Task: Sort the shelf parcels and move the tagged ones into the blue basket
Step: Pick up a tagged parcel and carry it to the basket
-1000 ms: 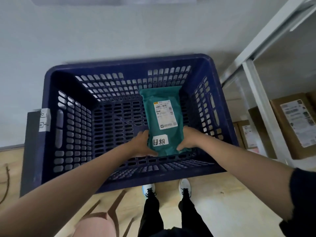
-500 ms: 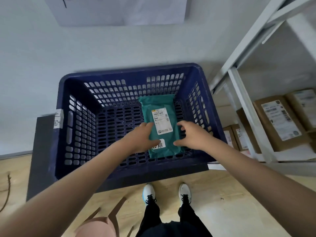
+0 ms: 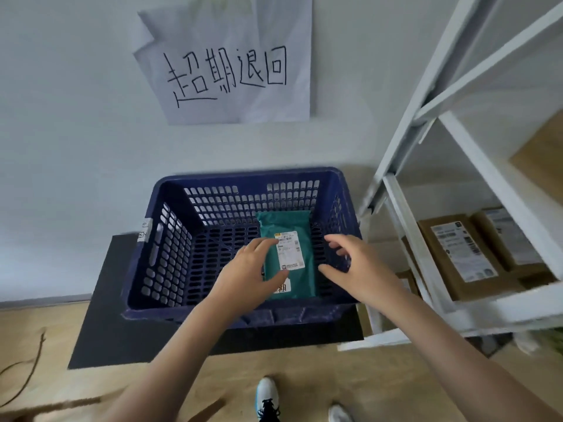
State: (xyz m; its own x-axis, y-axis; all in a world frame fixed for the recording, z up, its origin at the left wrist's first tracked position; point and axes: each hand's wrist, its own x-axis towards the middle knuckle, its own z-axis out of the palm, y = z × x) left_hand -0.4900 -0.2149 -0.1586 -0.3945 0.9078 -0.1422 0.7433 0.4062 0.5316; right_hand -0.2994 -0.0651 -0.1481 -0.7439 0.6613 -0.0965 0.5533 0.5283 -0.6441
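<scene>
A dark blue slotted basket stands on a black platform against the wall. A green mailer parcel lies flat on the basket's floor, with a white shipping label and a small handwritten tag partly hidden by my left hand. My left hand hovers over the parcel's left side, fingers spread, holding nothing. My right hand is just right of the parcel, fingers apart and empty, over the basket's right wall.
A white metal shelf stands at the right, with brown labelled cardboard parcels on a low level. A handwritten paper sign hangs on the wall above the basket. My shoes are on the wooden floor below.
Both hands have let go of the green parcel and lifted away from it; it now lies in the basket. The view has tilted up, and the wall sign has come into sight.
</scene>
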